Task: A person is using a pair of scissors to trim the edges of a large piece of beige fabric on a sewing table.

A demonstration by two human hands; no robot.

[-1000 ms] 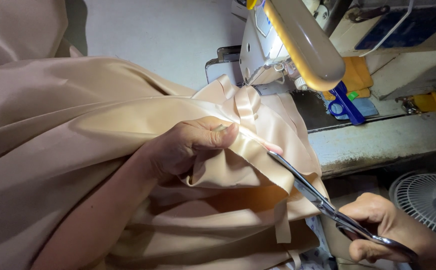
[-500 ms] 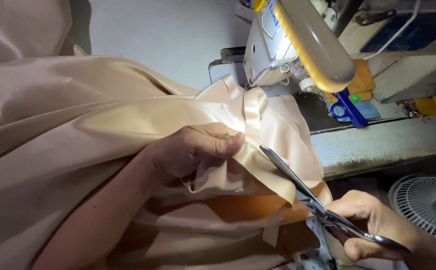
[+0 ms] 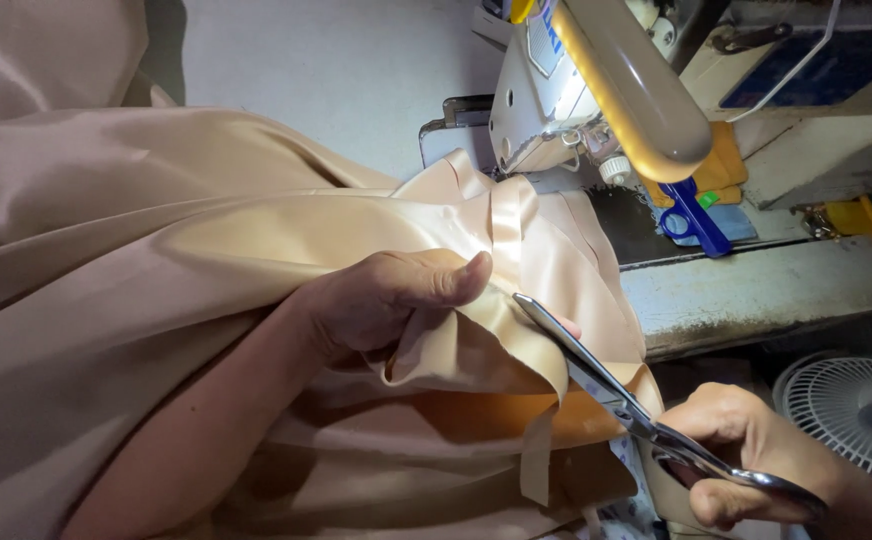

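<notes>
A large sheet of glossy beige satin fabric (image 3: 156,260) covers the left and centre of the view, heaped over the lap and the table edge. Behind it stands the white industrial sewing machine (image 3: 556,100) with its curved cream-yellow arm, on a worn grey table (image 3: 756,295); a white round fan grille (image 3: 856,410) sits at the lower right. The left hand (image 3: 386,300) is closed around a folded edge of the fabric, thumb pressed on top, holding the fold raised and taut. The right hand (image 3: 746,450) has its fingers curled through the handles of long silver steel scissors (image 3: 606,385), whose tips lie against the fold just beside the left thumb; whether the blades are parted cannot be told. A narrow beige fabric strip (image 3: 536,450) hangs loose beneath the blades. Risk, as a judgement: with the blade tips so near the thumb and the satin slippery, a shifting fold could let the cut wander into the main sheet or nick the finger.
</notes>
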